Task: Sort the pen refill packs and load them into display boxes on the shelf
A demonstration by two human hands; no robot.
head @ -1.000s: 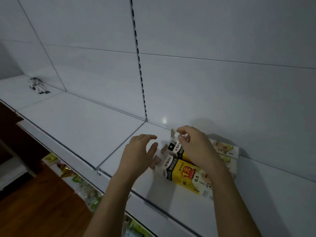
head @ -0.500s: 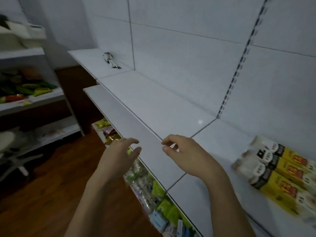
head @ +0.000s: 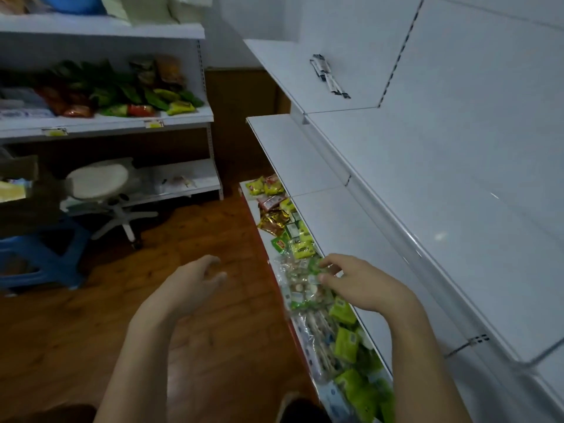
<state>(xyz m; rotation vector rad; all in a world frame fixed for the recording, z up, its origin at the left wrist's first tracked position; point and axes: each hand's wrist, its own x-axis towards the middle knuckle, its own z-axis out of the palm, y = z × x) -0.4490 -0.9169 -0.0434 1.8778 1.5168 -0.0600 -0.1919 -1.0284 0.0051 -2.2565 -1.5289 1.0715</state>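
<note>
My left hand (head: 190, 285) hovers over the wooden floor with its fingers loosely spread and nothing in it. Held near the front edge of the white shelf (head: 442, 215), my right hand (head: 363, 282) is also empty, fingers apart. A few pen refill packs (head: 328, 76) lie at the far end of the upper shelf. The yellow display boxes are out of view.
Snack packets (head: 305, 248) fill the lower shelf below my right hand. A second shelving unit (head: 106, 123) with packaged goods stands at the left. A white swivel stool (head: 100, 181) and a blue plastic stool (head: 45, 254) stand on the wooden floor.
My view has swung left, away from the yellow display boxes, which have left the frame. Both hands came off the shelf and now hang empty lower down.
</note>
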